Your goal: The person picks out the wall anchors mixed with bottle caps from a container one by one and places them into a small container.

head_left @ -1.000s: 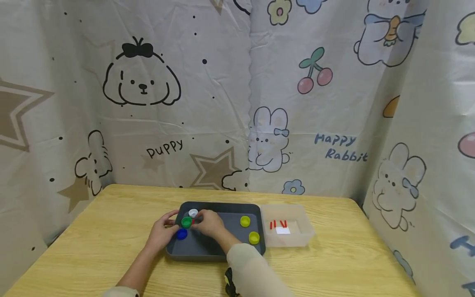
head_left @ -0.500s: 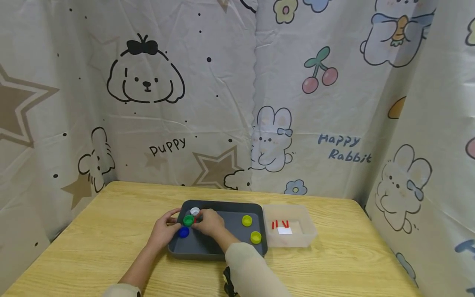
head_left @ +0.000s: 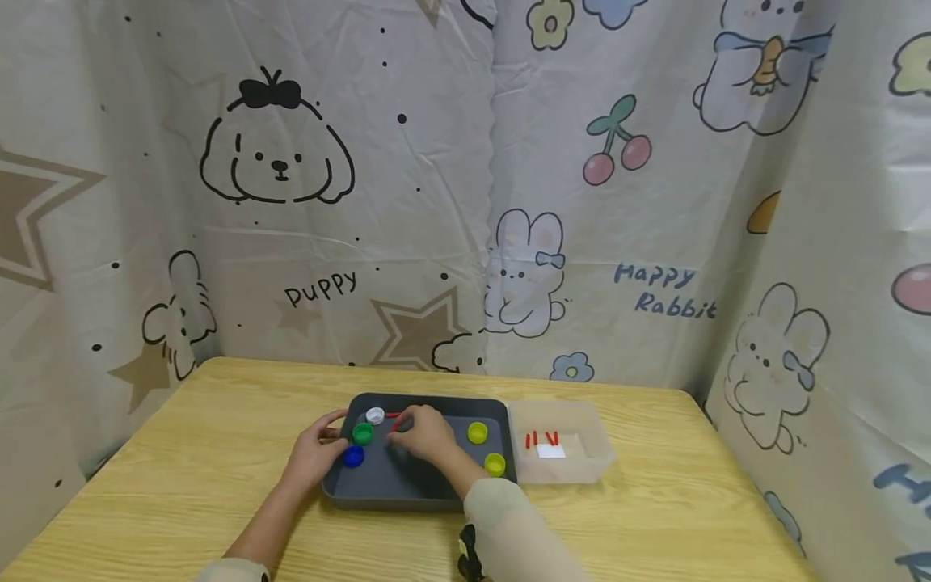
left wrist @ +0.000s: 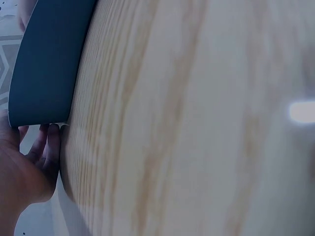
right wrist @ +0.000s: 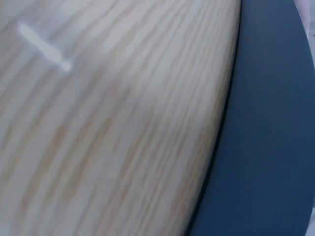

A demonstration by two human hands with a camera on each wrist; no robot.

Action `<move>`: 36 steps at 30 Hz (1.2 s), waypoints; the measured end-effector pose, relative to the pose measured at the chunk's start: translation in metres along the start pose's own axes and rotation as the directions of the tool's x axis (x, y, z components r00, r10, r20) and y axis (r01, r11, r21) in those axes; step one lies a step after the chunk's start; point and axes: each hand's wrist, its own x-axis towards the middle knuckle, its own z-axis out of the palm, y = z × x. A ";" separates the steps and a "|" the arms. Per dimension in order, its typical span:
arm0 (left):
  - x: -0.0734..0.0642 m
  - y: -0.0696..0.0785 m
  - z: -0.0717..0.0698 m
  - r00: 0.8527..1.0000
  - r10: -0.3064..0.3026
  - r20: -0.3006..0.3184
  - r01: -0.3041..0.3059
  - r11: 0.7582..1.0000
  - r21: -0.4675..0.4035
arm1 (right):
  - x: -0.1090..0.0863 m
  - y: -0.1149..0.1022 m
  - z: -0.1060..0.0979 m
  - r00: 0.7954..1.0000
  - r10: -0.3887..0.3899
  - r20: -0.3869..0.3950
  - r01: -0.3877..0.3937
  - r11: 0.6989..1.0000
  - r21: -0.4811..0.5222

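My left hand [head_left: 317, 454] grips the left end of the dark grey tray [head_left: 407, 505], thumb at the rim and fingers outside; the left wrist view shows these fingers against the tray wall [left wrist: 49, 69]. Inside the tray at the left, a white bottle cap [head_left: 375, 415], a green cap [head_left: 362, 434] and a blue cap [head_left: 353, 457] form a column. One short red stick [head_left: 392, 415] lies just right of the white cap. Over the tray, my right hand [head_left: 425, 436] pinches another red stick [head_left: 396, 426], partly hidden by the fingers. The right wrist view misses that hand.
Two yellow caps [head_left: 477, 433] sit at the tray's right side. Against the tray's right end stands a translucent bin [head_left: 592, 461] with several red sticks [head_left: 552, 439] and a white rectangle [head_left: 551, 452]. A printed curtain surrounds the wooden table [head_left: 655, 517].
My right hand has moved right, away from the green cap, with a red stick at its fingertips. The stick beside the white cap has come into view. My left hand stays on the tray.
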 end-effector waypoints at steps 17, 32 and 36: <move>-0.002 -0.003 -0.003 1.000 0.000 0.006 0.000 1.000 0.016 | -0.017 0.016 -0.038 0.999 -0.041 -0.022 0.042 0.998 0.045; 0.001 -0.001 -0.001 1.000 0.013 0.016 -0.014 1.000 0.013 | -0.031 0.031 -0.075 0.992 -0.117 -0.049 0.117 0.993 0.001; 0.001 -0.001 -0.001 1.000 0.011 0.009 -0.012 1.000 0.016 | -0.035 0.033 -0.083 0.988 -0.135 -0.074 0.135 0.991 -0.002</move>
